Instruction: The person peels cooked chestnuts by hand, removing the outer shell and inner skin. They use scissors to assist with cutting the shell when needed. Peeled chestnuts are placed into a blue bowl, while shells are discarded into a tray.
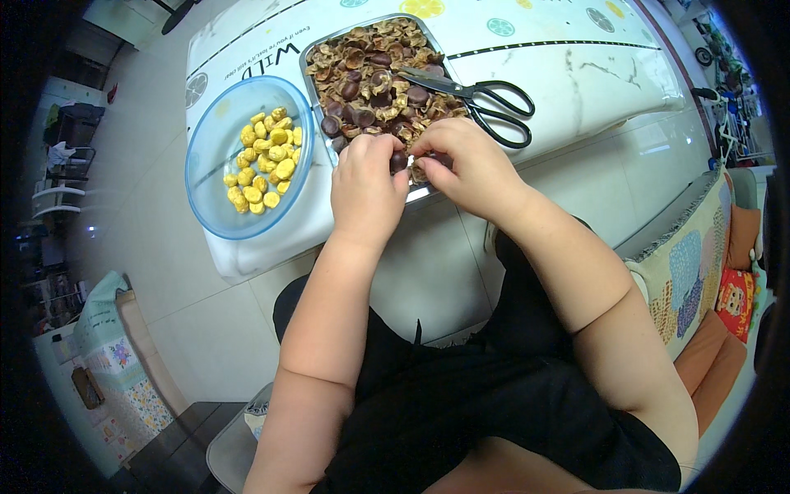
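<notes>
My left hand (365, 188) is at the near edge of a metal tray (306, 72), its fingertips closed on a dark brown chestnut (399, 161). Close beside it, my right hand (476, 169) is pinched by the same chestnut; a brown bit of shell (420, 171) shows under its fingers. What exactly the right fingertips grip is partly hidden. Heaped in the tray are torn brown shells (354, 49) and several whole chestnuts (363, 117). Black-handled scissors (485, 105) lie across its right side, blades over the shells and handles past the rim.
Left of the tray stands a clear bluish bowl (194, 196) holding many yellow peeled chestnuts (262, 156). Both rest on a table with a white patterned cover (568, 78). My legs are below the table's near edge. A sofa with a patterned throw (687, 263) is at the right.
</notes>
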`<state>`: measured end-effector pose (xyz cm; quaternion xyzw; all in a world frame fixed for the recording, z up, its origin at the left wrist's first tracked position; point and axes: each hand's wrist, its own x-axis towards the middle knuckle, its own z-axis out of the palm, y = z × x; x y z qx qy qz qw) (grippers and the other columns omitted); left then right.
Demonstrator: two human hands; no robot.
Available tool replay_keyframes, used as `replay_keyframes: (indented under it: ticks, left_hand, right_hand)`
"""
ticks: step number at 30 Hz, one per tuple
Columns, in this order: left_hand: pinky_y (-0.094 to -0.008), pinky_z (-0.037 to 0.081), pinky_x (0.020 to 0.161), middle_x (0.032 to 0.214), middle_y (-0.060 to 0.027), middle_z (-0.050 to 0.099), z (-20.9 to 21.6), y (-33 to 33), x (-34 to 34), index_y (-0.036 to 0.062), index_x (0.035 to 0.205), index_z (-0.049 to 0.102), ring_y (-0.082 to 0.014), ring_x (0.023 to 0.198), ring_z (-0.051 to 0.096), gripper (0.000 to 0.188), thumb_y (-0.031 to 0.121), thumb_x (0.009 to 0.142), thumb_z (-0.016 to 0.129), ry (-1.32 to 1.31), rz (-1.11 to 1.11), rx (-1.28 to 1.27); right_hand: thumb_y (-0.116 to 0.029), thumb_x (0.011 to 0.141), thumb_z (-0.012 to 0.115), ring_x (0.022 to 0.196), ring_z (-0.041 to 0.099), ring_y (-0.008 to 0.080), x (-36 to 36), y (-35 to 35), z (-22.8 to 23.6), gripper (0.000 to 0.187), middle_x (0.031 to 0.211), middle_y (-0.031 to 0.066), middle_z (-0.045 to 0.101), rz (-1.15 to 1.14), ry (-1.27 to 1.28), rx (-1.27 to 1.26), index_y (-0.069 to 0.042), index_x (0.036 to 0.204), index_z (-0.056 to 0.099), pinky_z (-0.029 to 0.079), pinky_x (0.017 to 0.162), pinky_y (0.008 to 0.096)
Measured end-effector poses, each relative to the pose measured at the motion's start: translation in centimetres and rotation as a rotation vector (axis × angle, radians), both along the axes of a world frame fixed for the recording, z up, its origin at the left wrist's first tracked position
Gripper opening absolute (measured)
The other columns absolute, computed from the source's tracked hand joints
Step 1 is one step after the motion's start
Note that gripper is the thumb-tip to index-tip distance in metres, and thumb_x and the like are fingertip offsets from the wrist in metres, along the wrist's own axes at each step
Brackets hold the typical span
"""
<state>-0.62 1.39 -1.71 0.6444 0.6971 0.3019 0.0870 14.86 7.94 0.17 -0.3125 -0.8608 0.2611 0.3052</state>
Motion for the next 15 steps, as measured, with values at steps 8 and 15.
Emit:
replay_keyframes:
  ticks: [8, 15]
  left_hand:
    - [-0.0344, 0.049, 0.069, 0.093, -0.0081, 0.057, 1.4, 0.0, -0.4, 0.0078, 0.096, 0.060, -0.0239, 0.080, 0.059, 0.031, 0.005, 0.069, 0.075, -0.292, 0.053, -0.050]
    - [-0.0211, 0.048, 0.067, 0.098, -0.0026, 0.056, -0.5, -0.2, -0.4, 0.0007, 0.107, 0.056, -0.0075, 0.077, 0.054, 0.034, -0.008, 0.077, 0.068, -0.871, -0.102, 0.180]
  right_hand:
    - [-0.013, 0.079, 0.066, 0.082, 0.060, 0.0304, -0.8, -0.1, 0.1, 0.016, 0.083, 0.0120, 0.064, -0.088, 0.052, -0.120, -0.004, 0.092, 0.067, 0.048, 0.078, 0.0392]
    - [-0.012, 0.081, 0.069, 0.072, 0.063, 0.0177, -1.3, -0.3, 0.2, 0.022, 0.085, 0.0105, 0.066, -0.019, 0.249, -0.521, -0.002, 0.100, 0.066, 0.051, 0.068, 0.0289]
